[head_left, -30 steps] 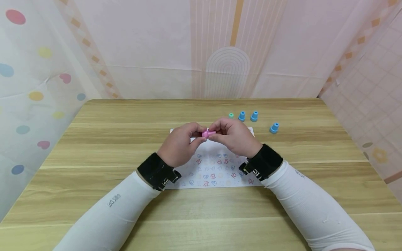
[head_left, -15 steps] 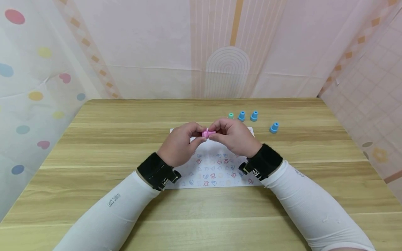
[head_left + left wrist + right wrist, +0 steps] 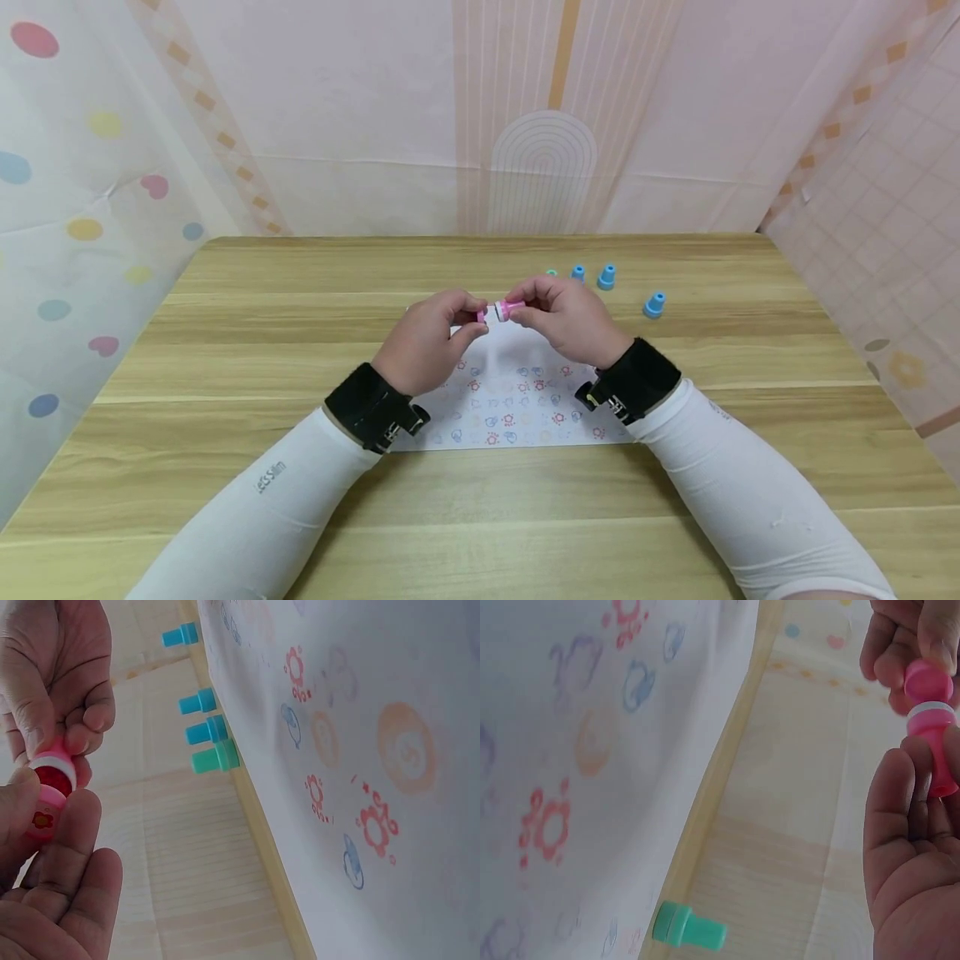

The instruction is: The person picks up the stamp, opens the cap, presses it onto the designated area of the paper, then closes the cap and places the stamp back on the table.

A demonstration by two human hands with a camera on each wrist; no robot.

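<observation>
My left hand [image 3: 471,320] pinches a small pink cap [image 3: 481,316] between thumb and forefinger. My right hand [image 3: 525,305] pinches the pink stamp [image 3: 508,310], which has a white ring at the end facing the cap. A narrow gap separates cap and stamp above the far edge of the paper sheet [image 3: 517,392]. In the left wrist view the cap [image 3: 41,816] bears a red flower mark, and the stamp [image 3: 54,769] shows a red face. In the right wrist view the stamp [image 3: 936,746] lies on my fingers [image 3: 904,825], the cap [image 3: 926,679] just beyond it.
The sheet bears several red, blue and orange prints. Beyond it on the wooden table [image 3: 225,333] stand a green stamp [image 3: 552,272] and blue stamps [image 3: 606,277], one further right [image 3: 655,304]. Patterned walls close in on three sides.
The pink piece held as one has come apart: the cap stays in my left hand, and my right hand has drawn the stamp slightly right and away.
</observation>
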